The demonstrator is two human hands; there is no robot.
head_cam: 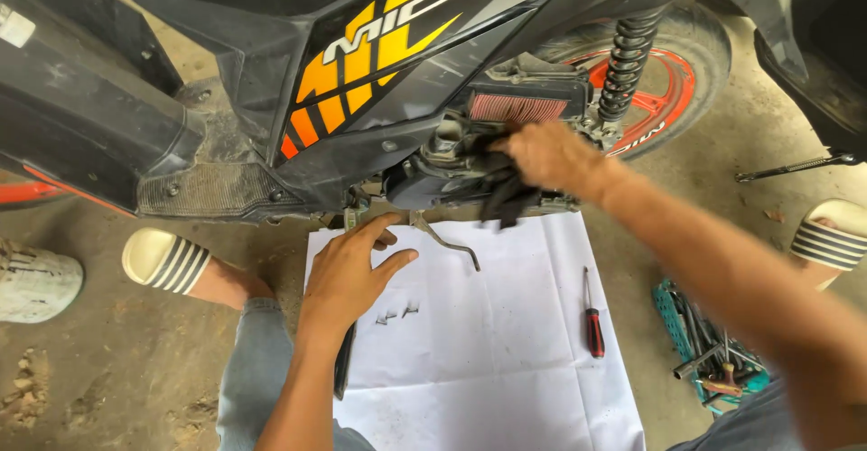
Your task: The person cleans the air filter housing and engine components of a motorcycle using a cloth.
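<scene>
I see my right hand [542, 155] up against the scooter's engine [433, 167], its fingers closed around a dark rag [502, 200] that hangs down from the grip, just below the pink air filter [517, 108]. The rag lies right at that hand, its long axis running downward toward the white sheet [506, 343] spread on the floor. My left hand [348, 275] is lower and nearer me, resting at the sheet's top left corner with fingers loosely spread and gripping nothing; it is well apart from the rag, so the right hand is the one on it. A bent metal lever [447, 243] sticks out between the two hands. A red-handled screwdriver [593, 320] lies on the sheet's right side, and a teal tool tray [709, 352] sits beyond it. What the rag touches underneath is hidden by my fingers and the cloth. A few small parts [397, 313] on the sheet are too small to identify.
</scene>
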